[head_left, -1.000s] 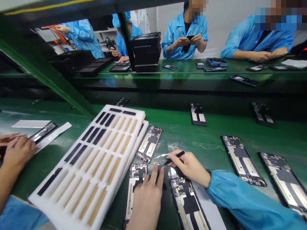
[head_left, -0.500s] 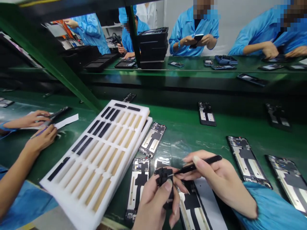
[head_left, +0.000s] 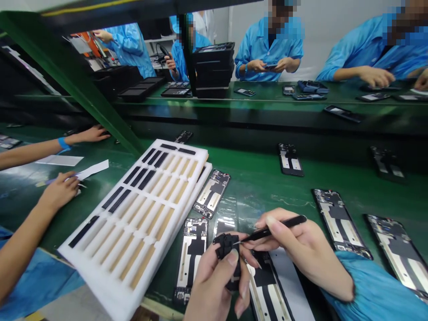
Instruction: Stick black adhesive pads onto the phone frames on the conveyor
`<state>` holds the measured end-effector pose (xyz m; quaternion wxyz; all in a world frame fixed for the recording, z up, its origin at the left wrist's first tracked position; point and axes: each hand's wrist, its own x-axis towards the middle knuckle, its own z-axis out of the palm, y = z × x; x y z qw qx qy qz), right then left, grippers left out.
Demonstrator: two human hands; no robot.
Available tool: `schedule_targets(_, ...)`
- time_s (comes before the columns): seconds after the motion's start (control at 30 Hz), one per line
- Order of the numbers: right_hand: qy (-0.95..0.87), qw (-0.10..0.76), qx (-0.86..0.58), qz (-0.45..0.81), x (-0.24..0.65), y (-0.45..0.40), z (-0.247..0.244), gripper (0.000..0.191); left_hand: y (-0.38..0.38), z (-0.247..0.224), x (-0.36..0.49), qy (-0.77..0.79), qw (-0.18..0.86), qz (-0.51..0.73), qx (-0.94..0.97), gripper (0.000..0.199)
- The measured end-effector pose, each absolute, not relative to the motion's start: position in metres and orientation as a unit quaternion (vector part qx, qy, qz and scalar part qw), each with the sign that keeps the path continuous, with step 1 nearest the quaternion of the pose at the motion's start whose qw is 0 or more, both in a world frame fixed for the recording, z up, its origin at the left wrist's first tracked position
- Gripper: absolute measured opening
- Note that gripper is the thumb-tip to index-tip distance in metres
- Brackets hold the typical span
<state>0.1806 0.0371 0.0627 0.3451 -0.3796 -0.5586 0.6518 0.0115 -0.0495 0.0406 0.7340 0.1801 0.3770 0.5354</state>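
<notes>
Pinched between thumb and fingers of the left hand (head_left: 216,278): a small, dark black part (head_left: 225,243), bumpy at its upper end, reaching down behind the thumb. Gripped slantwise in the right fingers (head_left: 265,218): slim black tweezers (head_left: 294,221), pale tip at the part, just above the left thumb.

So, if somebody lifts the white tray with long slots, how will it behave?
The white tray looks like thick foam, so probably light for its size and fairly stiff. The black strips lie in open slots and may fall out if it tips. It rests on a second tray, which might shift too.
</notes>
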Motion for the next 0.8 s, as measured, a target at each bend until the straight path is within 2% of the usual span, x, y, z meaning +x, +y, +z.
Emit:
schedule_targets(0.37, -0.699, 0.39, -0.367, 0.473, 0.188, 0.024, 0.044, 0.027, -0.046, 0.039, 0.026, 0.394, 0.698, 0.582, 0.137, 0.025)
schedule_targets(0.5, -0.737, 0.4, -0.348, 0.418, 0.193, 0.029, 0.056, 0.024, -0.045, 0.039, 0.032, 0.412, 0.679, 0.595, 0.123, 0.026)
schedule_targets(0.57, -0.705, 0.441, -0.38, 0.405, 0.21, 0.045, 0.062, 0.023, -0.045, 0.04, 0.032, 0.445, 0.652, 0.602, 0.121, 0.028)
schedule_targets(0.63, -0.616, 0.504, -0.439, 0.417, 0.236, 0.068, 0.061, 0.025, -0.047, 0.039, 0.027, 0.505, 0.598, 0.603, 0.154, 0.031)
schedule_targets(0.7, -0.531, 0.533, -0.484, 0.447, 0.263, 0.09, 0.048, 0.032, -0.047, 0.035, 0.021, 0.584, 0.519, 0.57, 0.253, 0.033)
schedule_targets(0.8, -0.533, 0.448, -0.503, 0.512, 0.283, 0.102, 0.014, 0.044, -0.043, 0.022, 0.016, 0.67, 0.337, 0.388, 0.536, 0.033)
